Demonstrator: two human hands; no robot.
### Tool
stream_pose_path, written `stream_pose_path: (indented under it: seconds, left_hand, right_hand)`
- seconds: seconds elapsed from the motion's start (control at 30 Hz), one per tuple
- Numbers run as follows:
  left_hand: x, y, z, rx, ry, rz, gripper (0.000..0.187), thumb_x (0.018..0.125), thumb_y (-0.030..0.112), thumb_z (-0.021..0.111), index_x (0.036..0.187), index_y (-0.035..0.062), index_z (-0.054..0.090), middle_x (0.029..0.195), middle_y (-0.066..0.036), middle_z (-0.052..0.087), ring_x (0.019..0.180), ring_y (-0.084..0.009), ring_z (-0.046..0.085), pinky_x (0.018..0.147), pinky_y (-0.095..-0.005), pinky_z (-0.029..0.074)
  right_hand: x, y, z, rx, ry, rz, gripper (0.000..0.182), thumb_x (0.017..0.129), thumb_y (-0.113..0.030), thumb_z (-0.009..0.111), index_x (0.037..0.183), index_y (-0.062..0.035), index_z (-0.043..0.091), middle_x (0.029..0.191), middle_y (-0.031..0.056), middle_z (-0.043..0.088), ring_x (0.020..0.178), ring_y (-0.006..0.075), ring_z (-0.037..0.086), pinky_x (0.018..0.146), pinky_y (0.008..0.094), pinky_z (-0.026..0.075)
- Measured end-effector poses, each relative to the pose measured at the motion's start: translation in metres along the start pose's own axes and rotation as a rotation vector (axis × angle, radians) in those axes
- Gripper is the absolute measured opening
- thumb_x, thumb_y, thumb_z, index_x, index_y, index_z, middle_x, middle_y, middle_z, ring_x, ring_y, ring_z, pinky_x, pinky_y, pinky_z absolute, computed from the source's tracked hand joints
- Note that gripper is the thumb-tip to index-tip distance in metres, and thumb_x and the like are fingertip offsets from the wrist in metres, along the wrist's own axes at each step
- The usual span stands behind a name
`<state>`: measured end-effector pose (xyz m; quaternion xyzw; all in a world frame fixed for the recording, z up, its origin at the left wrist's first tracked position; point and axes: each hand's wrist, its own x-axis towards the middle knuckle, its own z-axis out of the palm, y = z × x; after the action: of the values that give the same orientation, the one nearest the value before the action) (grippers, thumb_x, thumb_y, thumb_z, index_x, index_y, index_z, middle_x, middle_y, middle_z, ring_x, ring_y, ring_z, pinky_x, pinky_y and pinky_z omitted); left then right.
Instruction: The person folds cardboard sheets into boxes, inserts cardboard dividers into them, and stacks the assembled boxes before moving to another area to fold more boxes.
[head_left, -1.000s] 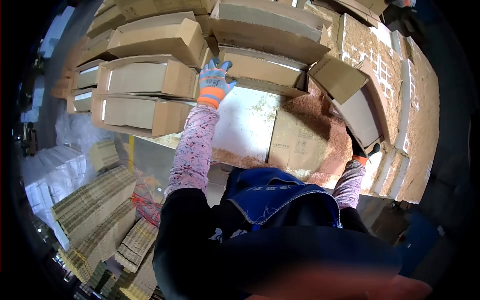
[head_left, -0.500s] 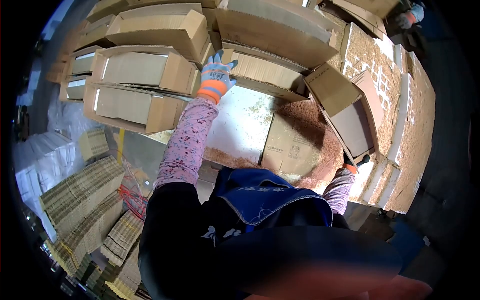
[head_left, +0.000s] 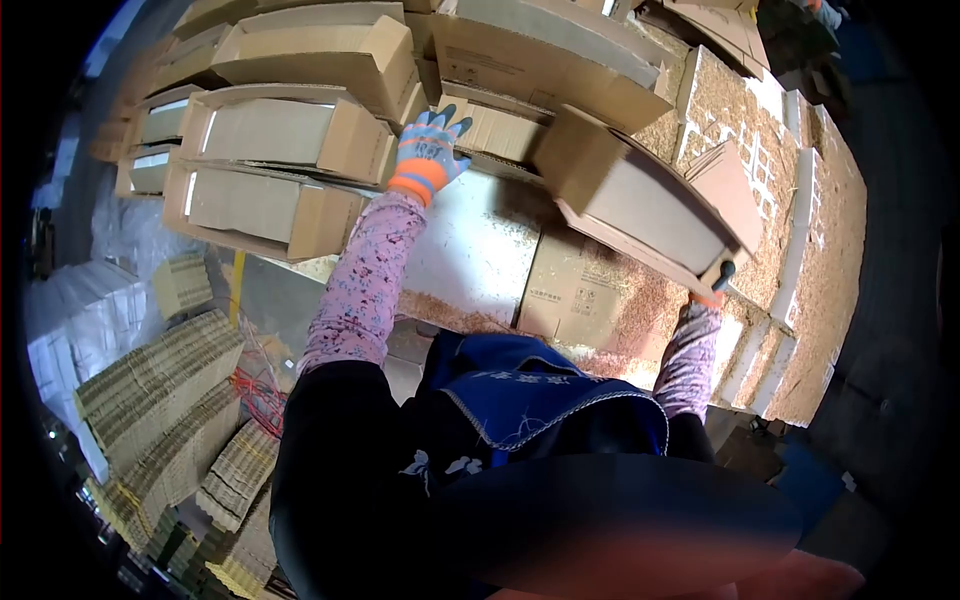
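My left hand (head_left: 428, 150), in a blue and orange glove, lies with fingers spread against the end of a stacked cardboard box (head_left: 285, 135). My right hand (head_left: 712, 284), mostly hidden, grips the near edge of an open cardboard box (head_left: 640, 200) and holds it tilted in the air over the white table (head_left: 480, 250). The lifted box's far end is close to my left hand and to the stack.
Open cardboard boxes (head_left: 260, 205) are stacked in rows at the left and top. A flat carton (head_left: 572, 285) and sawdust (head_left: 640, 310) lie on the table. Bundles of flat cardboard (head_left: 150, 390) sit on the floor at the left. Sawdust-filled white trays (head_left: 800, 200) line the right.
My right hand has swung the open box leftward and up, from the right side toward the stack. My left hand stays on the stacked boxes.
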<state>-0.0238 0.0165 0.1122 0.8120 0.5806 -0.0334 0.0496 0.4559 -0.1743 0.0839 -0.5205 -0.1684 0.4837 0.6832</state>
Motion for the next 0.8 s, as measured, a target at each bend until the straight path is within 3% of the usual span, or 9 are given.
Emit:
stream_pose_path:
  seconds: [0.07,0.13,0.2,0.3,0.47,0.57,0.63,0.73,0.8]
  left_hand:
    - [0.001,-0.004,0.005,-0.039,0.062,0.029,0.061,0.073,0.043,0.066,0.129,0.0237,0.047,0.136,-0.007,0.042,0.121,-0.028,0.042,0.101,-0.0366,0.035]
    - [0.008,-0.012,0.008,-0.085,-0.042,0.001,0.073,0.069,0.041,0.07,0.133,0.022,0.04,0.137,-0.01,0.041,0.122,-0.0288,0.041,0.099,-0.0364,0.036]
    - [0.017,-0.021,0.016,-0.336,-0.145,-0.133,0.11,0.056,0.034,0.081,0.144,0.0172,0.017,0.138,-0.018,0.037,0.122,-0.0323,0.042,0.099,-0.0349,0.038]
    - [0.017,-0.032,0.028,-0.622,-0.009,-0.203,0.133,0.053,0.037,0.084,0.144,0.011,-0.009,0.136,-0.021,0.038,0.12,-0.0356,0.044,0.102,-0.0333,0.036]
    - [0.021,-0.031,0.043,-0.986,0.146,-0.189,0.118,0.047,0.035,0.089,0.138,-0.0014,0.023,0.134,-0.017,0.042,0.123,-0.0273,0.042,0.102,-0.0306,0.034]
    - [0.016,-0.028,0.041,-0.99,-0.114,-0.358,0.111,0.046,0.032,0.09,0.133,-0.0038,0.03,0.13,-0.017,0.045,0.121,-0.0276,0.044,0.101,-0.0316,0.036]
    - [0.013,-0.024,0.067,-0.935,0.167,-0.434,0.106,0.046,0.034,0.09,0.129,-0.005,0.036,0.126,-0.017,0.049,0.118,-0.0281,0.046,0.099,-0.0328,0.038]
    - [0.01,-0.017,0.05,-0.769,0.13,-0.392,0.103,0.047,0.03,0.09,0.128,-0.0041,0.036,0.124,-0.017,0.051,0.115,-0.0266,0.049,0.097,-0.0327,0.04]
    - [0.018,-0.023,0.071,-1.067,0.12,-0.318,0.1,0.049,0.028,0.09,0.127,-0.0042,0.037,0.123,-0.016,0.052,0.113,-0.0255,0.05,0.096,-0.0324,0.041]
  right_hand:
    - [0.047,0.015,-0.012,0.08,0.072,0.239,0.071,0.078,-0.045,0.062,0.134,-0.0095,0.037,0.135,0.0135,0.041,0.121,0.0362,0.04,0.105,0.0468,0.033]
    - [0.059,0.026,0.066,0.379,-0.045,0.55,0.074,0.079,-0.054,0.056,0.135,-0.01,0.036,0.135,0.0136,0.042,0.121,0.0354,0.042,0.101,0.0504,0.036]
    - [0.029,0.014,0.153,0.057,-0.495,0.537,0.075,0.077,-0.06,0.052,0.134,-0.0132,0.039,0.125,0.011,0.051,0.113,0.0324,0.049,0.095,0.0562,0.039]
    - [0.028,0.008,0.179,0.009,-0.597,0.602,0.077,0.077,-0.065,0.046,0.134,-0.0155,0.038,0.128,0.0127,0.048,0.113,0.0348,0.048,0.09,0.0592,0.04]
    - [0.029,0.006,0.194,-0.06,-0.57,0.634,0.084,0.075,-0.073,0.041,0.136,-0.0157,0.037,0.134,0.0142,0.042,0.119,0.0334,0.044,0.09,0.0552,0.039]
    - [0.036,0.008,0.195,-0.531,-0.519,0.417,0.066,0.091,-0.048,0.045,0.141,-0.041,0.004,0.135,0.0101,0.042,0.125,0.0335,0.038,0.093,0.0626,0.03]
    - [0.033,0.001,0.208,-0.583,-0.445,0.419,0.067,0.09,-0.049,0.046,0.142,-0.0404,0.004,0.135,0.01,0.043,0.126,0.0333,0.037,0.092,0.064,0.03]
    - [0.026,0.009,0.198,-0.585,-0.44,0.361,0.068,0.086,-0.058,0.045,0.142,-0.0349,0.014,0.136,0.0086,0.042,0.127,0.0344,0.034,0.091,0.0689,0.025]
    - [0.034,0.019,0.193,-0.124,-0.48,0.614,0.07,0.081,-0.068,0.042,0.141,-0.0381,0.019,0.139,0.0073,0.04,0.128,0.0363,0.032,0.091,0.0681,0.024]
